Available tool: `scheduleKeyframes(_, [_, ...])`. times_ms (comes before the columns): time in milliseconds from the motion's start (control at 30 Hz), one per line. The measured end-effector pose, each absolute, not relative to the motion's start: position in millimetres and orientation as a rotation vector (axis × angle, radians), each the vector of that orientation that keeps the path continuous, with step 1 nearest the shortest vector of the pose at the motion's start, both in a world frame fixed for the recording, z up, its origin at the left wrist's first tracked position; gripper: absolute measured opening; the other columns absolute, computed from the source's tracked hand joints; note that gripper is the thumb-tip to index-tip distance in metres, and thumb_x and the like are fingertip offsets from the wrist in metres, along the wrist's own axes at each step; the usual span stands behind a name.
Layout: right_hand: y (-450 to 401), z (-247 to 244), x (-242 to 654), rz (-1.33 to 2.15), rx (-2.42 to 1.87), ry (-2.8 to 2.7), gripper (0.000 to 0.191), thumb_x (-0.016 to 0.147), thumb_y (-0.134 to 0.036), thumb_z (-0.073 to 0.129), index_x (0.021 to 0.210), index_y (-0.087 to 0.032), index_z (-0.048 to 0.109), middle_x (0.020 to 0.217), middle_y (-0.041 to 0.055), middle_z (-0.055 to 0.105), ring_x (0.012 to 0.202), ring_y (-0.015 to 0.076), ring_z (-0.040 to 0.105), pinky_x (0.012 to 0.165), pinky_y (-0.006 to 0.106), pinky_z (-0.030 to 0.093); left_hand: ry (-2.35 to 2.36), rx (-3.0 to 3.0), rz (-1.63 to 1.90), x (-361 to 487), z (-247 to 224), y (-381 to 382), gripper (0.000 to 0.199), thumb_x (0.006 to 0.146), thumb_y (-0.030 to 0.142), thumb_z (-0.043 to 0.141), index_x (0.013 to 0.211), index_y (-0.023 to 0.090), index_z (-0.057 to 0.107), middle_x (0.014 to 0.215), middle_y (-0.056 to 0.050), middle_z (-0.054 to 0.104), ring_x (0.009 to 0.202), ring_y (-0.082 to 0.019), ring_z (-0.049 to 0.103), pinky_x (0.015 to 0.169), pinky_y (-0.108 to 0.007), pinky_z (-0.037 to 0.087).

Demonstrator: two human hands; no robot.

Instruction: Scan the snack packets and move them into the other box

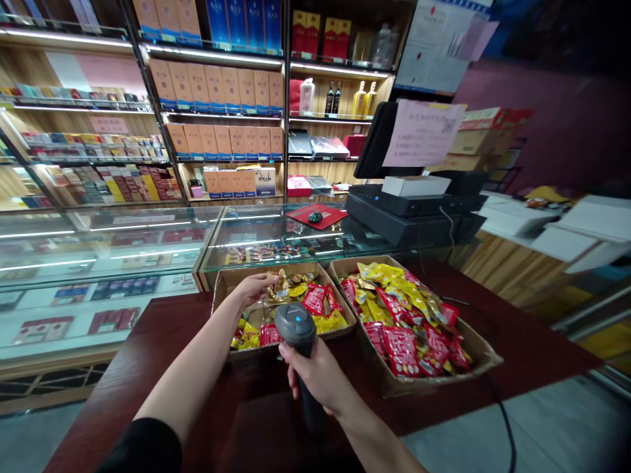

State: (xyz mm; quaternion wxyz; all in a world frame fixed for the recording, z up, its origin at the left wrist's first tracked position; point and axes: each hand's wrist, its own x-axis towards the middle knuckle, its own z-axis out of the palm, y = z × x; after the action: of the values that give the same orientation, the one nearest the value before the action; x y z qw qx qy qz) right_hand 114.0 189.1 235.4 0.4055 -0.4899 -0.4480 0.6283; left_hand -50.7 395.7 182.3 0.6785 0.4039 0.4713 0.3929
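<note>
My right hand (315, 371) is wrapped round the handle of a dark grey handheld scanner (296, 325), held upright in front of the boxes. Over the left cardboard box (219, 295), my left hand (256, 289) pinches a gold packet (277, 288) near the box's far side. Red packets (315, 299) and yellow packets lie in that box, with some bare cardboard showing. The right cardboard box (394, 387) is heaped with red and yellow packets (401, 348).
Both boxes stand on a dark red table (197, 328). Behind it are a glass counter (246, 230), a mouse (315, 217) on a red mat (328, 213), and a monitor (377, 141). A black cable (505, 420) hangs at the right.
</note>
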Motion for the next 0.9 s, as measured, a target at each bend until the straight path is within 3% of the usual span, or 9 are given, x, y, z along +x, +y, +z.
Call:
scheduleKeyframes(567, [241, 242, 100, 1.572, -1.197, -1.126, 0.031, 0.072, -0.045, 0.062, 0.068, -0.018, 0.049, 0.038, -0.0069, 0.046, 0.029, 0.0073, 0.040, 0.032, 0.019, 0.034, 1.088, 0.958, 1.066, -44, 195, 391, 0.046, 0.051, 0.038, 0.084, 0.089, 0.015, 0.071, 0.070, -0.002, 0.067, 0.053, -0.006, 0.053, 0.046, -0.015, 0.036])
scheduleKeyframes(900, [238, 243, 102, 1.539, -1.161, -1.144, 0.028, 0.074, -0.044, 0.059, 0.073, -0.018, 0.051, 0.040, -0.0069, 0.048, 0.030, 0.0082, 0.041, 0.033, 0.020, 0.036, 0.992, 0.869, 1.144, -43, 201, 388, 0.044, 0.055, 0.033, 0.084, 0.092, 0.014, 0.071, 0.082, -0.007, 0.071, 0.064, -0.013, 0.063, 0.057, -0.021, 0.047])
